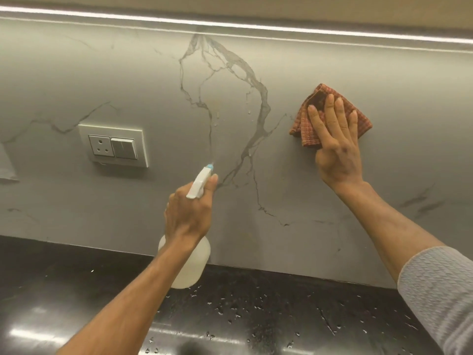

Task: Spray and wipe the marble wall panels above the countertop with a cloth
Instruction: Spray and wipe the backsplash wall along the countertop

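The grey marble wall panel (143,73) with dark veins fills the upper view. My left hand (188,216) grips a translucent spray bottle (190,265) with a white trigger head and blue nozzle aimed at the wall; a finger rests on the trigger. A few droplets cling to the marble above the nozzle. My right hand (337,147) lies flat, fingers spread, pressing a folded orange-red checked cloth (309,129) against the panel at the right.
A white socket and switch plate (114,146) is set in the wall at left. The black countertop (281,311) below is speckled with water drops. A lit strip (230,24) runs under the cabinet above. A pale object (6,162) shows at the far left edge.
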